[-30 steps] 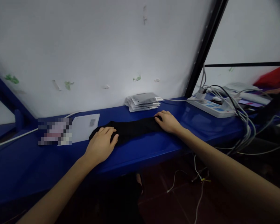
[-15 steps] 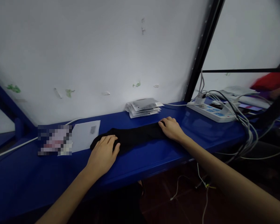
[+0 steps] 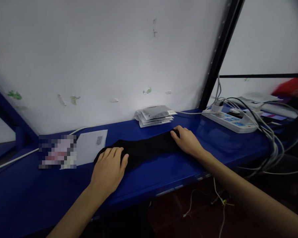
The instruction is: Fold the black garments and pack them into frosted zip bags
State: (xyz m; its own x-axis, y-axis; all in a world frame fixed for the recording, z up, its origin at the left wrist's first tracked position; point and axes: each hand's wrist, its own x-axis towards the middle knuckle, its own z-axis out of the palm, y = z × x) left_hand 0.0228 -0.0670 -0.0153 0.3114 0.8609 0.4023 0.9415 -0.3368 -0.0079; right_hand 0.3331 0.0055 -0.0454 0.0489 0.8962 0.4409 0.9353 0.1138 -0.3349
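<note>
A long black cloth (image 3: 149, 148) lies stretched across the blue table (image 3: 139, 185). My left hand (image 3: 110, 167) rests palm down on its left end, the thumb apart from the other fingers. At the cloth's right end my right hand (image 3: 187, 140) has its thumb and fingertips closed on the fabric. Just beyond my left hand lies a flat white packet (image 3: 90, 145) with a small printed label. A stack of clear-and-white packets (image 3: 155, 115) sits against the wall behind the cloth.
A blurred-out pinkish item (image 3: 57, 152) is at the left beside the white packet. To the right, a white power strip (image 3: 230, 120) carries plugs and tangled cables (image 3: 273, 142). Beyond the black frame post (image 3: 221, 56), something red (image 3: 290, 89) and more packets show.
The view has shifted slightly. Both hands stay on the cloth, and its right end reaches a little farther right with my right hand.
</note>
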